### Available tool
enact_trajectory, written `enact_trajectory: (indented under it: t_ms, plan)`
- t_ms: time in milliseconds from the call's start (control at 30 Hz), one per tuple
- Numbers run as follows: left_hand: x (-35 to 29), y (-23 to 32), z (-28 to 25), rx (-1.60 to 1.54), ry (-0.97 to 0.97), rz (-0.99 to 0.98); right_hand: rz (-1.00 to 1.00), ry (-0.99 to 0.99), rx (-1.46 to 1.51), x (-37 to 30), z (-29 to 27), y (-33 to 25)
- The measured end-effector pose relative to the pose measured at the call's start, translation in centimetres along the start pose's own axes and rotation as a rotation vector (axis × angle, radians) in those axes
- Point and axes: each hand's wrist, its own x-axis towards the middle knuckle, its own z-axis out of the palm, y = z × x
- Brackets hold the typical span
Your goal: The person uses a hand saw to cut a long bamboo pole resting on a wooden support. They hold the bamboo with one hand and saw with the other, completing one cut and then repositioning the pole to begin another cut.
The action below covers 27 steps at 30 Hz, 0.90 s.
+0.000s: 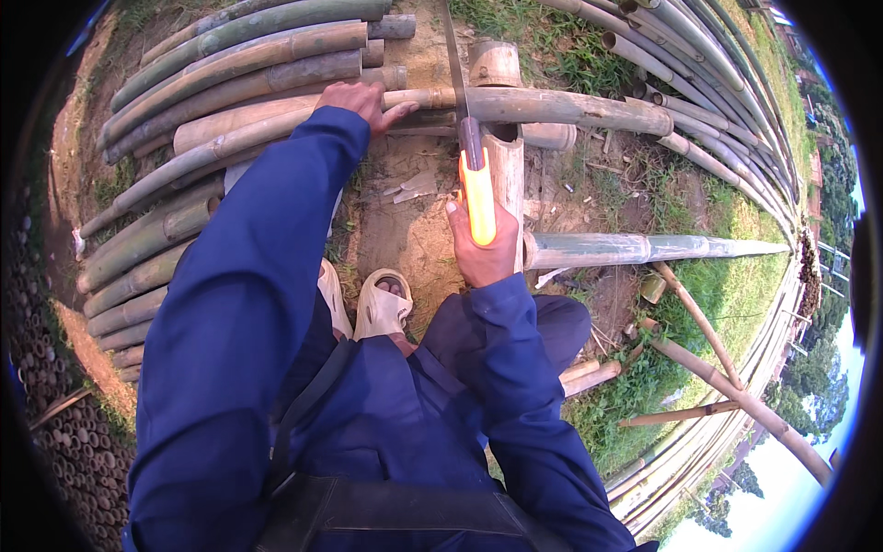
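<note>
1. A hand saw [467, 138] with an orange-yellow handle is being gripped by the right hand [485, 250], fingers fully wrapped around the grip, near the centre of the frame.
2. The saw's narrow blade is being run up across a horizontal bamboo pole [552, 106] in the upper middle of the frame.
3. That pole is being steadied by the left hand [361, 101], laid open and flat on it, just left of the blade; nothing is being clasped.
4. The pole is being seen as pale tan-green, round and jointed, resting across an upright bamboo stump [504, 170].
5. A slip is being judged possible: the left hand's fingers are being kept close to the blade, and a round pole could roll under the strokes.
6. The sandalled feet [382, 304] are being kept on bare earth just below the cut, where a falling offcut could land.
7. Stacked bamboo poles [230, 55] are being seen at upper left.
</note>
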Motion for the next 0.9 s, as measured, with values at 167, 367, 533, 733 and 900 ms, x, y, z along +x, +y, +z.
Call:
enact_trajectory:
  t_ms: [167,367,533,733,900]
  plan:
    - [-0.8,-1.1,0.2,0.023,-0.01,-0.036,0.164,-0.122,-0.188,-12.0,-5.3,-2.6]
    - [-0.4,-0.5,0.4,0.012,-0.001,-0.015,0.224,-0.075,-0.151,-8.7,-4.8,-3.1]
    - [-0.1,-0.4,0.3,-0.039,0.053,0.015,0.106,-0.045,-0.066,-1.7,-1.3,-0.7]
    - [-0.5,-1.1,0.1,-0.005,0.05,-0.026,0.19,-0.134,-0.276,-16.1,-6.9,-5.2]
    - [0.3,0.2,0.1,0.008,-0.029,-0.013,0.14,-0.02,-0.182,-3.7,-2.5,-1.5]
